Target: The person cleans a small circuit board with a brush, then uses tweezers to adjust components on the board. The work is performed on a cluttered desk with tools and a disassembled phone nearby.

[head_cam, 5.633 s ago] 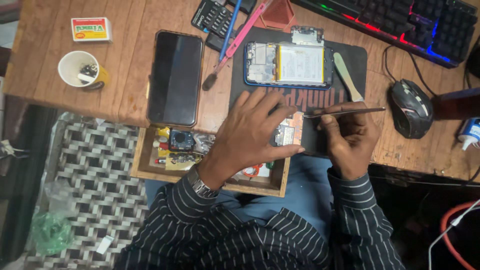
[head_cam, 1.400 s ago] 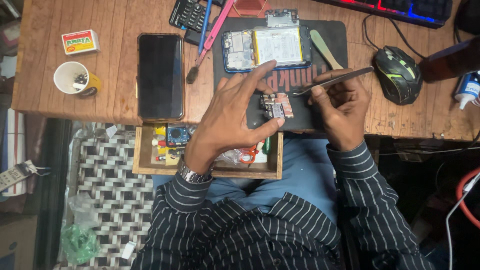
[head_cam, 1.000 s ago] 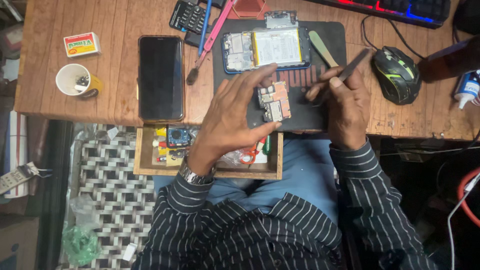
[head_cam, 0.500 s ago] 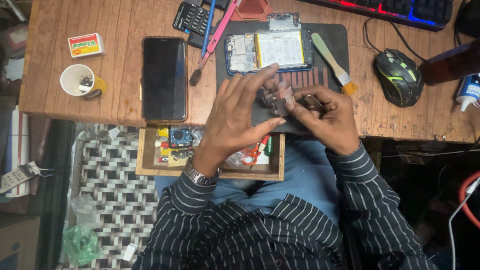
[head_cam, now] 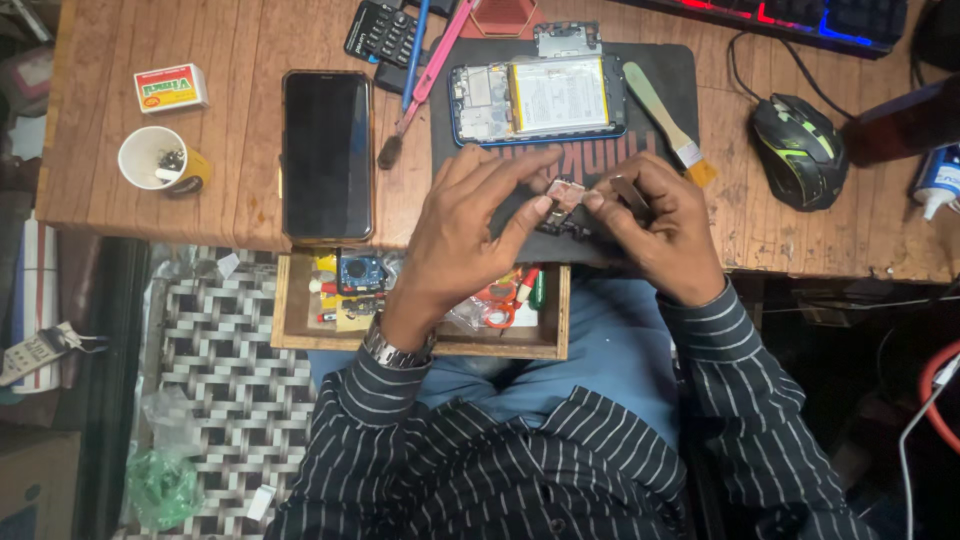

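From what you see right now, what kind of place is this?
Probably a phone repair bench. An opened phone with its battery exposed lies on a dark work mat, the left hand and right hand hold a small circuit part between them, and an open wooden drawer holds small parts.

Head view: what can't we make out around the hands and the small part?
- Small part: pinched between left hand and right hand; too small to identify, fingertips cover its edges.
- Metal tool in right hand: mostly hidden by fingers.
- Black mat: near portion covered by both hands.
- Keyboard: cut off by top edge.
- Drawer: contents partly hidden by left wrist, small and cluttered.
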Demonstrator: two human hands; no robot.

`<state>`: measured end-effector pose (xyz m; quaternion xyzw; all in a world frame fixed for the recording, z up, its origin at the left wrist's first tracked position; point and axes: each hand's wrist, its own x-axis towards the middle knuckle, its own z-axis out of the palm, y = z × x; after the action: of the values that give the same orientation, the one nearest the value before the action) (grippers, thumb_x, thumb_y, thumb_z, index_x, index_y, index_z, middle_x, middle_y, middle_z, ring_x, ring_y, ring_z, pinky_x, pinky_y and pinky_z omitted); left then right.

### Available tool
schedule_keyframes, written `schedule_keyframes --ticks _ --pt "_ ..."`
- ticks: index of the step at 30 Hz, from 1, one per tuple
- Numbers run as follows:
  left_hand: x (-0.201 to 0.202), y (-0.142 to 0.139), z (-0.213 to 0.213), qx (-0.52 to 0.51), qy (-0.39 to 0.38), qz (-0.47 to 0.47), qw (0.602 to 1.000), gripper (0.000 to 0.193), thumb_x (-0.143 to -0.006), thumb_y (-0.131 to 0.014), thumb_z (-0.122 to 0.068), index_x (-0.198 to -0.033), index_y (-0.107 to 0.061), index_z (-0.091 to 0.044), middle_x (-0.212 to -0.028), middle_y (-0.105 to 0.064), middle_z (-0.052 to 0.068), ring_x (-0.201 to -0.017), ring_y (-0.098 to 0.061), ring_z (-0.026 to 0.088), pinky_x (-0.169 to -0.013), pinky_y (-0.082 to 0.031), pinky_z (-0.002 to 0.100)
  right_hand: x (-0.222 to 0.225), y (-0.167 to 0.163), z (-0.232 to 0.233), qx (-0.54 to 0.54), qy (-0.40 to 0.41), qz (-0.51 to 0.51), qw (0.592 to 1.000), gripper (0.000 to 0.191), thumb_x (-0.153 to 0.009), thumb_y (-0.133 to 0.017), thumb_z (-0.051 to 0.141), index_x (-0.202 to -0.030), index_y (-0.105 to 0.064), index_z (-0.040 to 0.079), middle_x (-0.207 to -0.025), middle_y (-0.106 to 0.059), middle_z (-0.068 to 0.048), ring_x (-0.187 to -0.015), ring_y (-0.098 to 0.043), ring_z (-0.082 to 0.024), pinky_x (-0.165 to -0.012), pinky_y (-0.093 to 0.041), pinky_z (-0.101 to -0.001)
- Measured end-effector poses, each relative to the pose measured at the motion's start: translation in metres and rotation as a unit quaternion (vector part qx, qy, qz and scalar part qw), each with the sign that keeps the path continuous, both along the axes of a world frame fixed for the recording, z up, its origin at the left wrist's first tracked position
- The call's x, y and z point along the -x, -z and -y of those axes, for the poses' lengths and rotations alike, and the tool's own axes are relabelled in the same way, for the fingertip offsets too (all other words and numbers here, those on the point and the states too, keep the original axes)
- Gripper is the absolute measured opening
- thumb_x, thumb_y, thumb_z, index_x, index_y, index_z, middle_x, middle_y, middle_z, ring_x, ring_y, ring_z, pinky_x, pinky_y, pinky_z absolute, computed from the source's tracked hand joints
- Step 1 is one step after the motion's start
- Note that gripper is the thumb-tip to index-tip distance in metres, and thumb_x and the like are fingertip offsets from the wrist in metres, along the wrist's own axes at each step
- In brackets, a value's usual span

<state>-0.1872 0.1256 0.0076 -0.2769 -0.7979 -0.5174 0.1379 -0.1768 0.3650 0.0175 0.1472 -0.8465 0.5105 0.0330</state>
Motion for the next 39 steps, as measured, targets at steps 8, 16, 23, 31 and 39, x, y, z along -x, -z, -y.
schedule_keyframes --ticks 8,16,23,31,39 --pt "0.0031 0.0052 -0.0036 -0.03 -0.03 -0.014 0.999 0.023 -0.096 -0.075 -0.017 -0.118 -0.073 -0.007 -0.106 -0.075 0.006 -0.099 -0.064 0.024 -0.092 -0.051 0.036 0.0015 0.0012 0.0004 0.006 0.02 0.048 0.999 0.012 -0.1 -0.07 0.002 -0.111 -0.068 -0.002 -0.102 -0.07 -0.004 -0.096 -0.064 -0.007 -0.085 -0.053 -0.0237" --pt "0.004 0.0044 -0.003 -0.04 -0.027 0.043 0.998 0.03 -0.096 -0.075 -0.019 -0.125 -0.073 -0.01 -0.096 -0.075 0.003 -0.089 -0.062 0.02 -0.085 -0.051 0.033 0.0039 -0.0023 0.0009 0.001 -0.004 0.017 1.0 0.021 -0.099 -0.069 0.004 -0.12 -0.069 -0.001 -0.111 -0.071 -0.006 -0.104 -0.067 -0.012 -0.092 -0.055 -0.0267" --pt "0.0052 0.0051 -0.0066 -0.027 -0.034 0.055 0.998 0.027 -0.094 -0.075 -0.019 -0.119 -0.074 -0.01 -0.09 -0.072 0.002 -0.081 -0.059 0.017 -0.077 -0.049 0.031 0.0039 -0.0014 0.0002 0.007 0.006 0.038 0.999 0.019 -0.099 -0.071 0.005 -0.117 -0.07 0.001 -0.108 -0.072 -0.005 -0.1 -0.067 -0.011 -0.089 -0.055 -0.0258" --pt "0.0039 -0.0011 -0.0075 -0.017 -0.031 0.079 0.996 0.022 -0.094 -0.074 -0.021 -0.113 -0.075 -0.012 -0.087 -0.069 0.002 -0.08 -0.059 0.016 -0.078 -0.048 0.031 0.0043 -0.0011 -0.0029 0.024 -0.01 0.034 0.999 0.018 -0.099 -0.07 0.006 -0.116 -0.068 0.001 -0.111 -0.072 -0.006 -0.104 -0.068 -0.012 -0.091 -0.056 -0.0265" --pt "0.0059 -0.0008 -0.0075 -0.01 -0.012 0.054 0.998 0.02 -0.096 -0.073 -0.021 -0.113 -0.075 -0.011 -0.093 -0.074 0.001 -0.082 -0.06 0.016 -0.08 -0.046 0.031 0.0053 -0.0014 -0.0063 -0.007 -0.01 0.002 1.0 0.019 -0.097 -0.071 0.008 -0.115 -0.071 0.002 -0.109 -0.072 -0.007 -0.101 -0.069 -0.014 -0.09 -0.055 -0.028"
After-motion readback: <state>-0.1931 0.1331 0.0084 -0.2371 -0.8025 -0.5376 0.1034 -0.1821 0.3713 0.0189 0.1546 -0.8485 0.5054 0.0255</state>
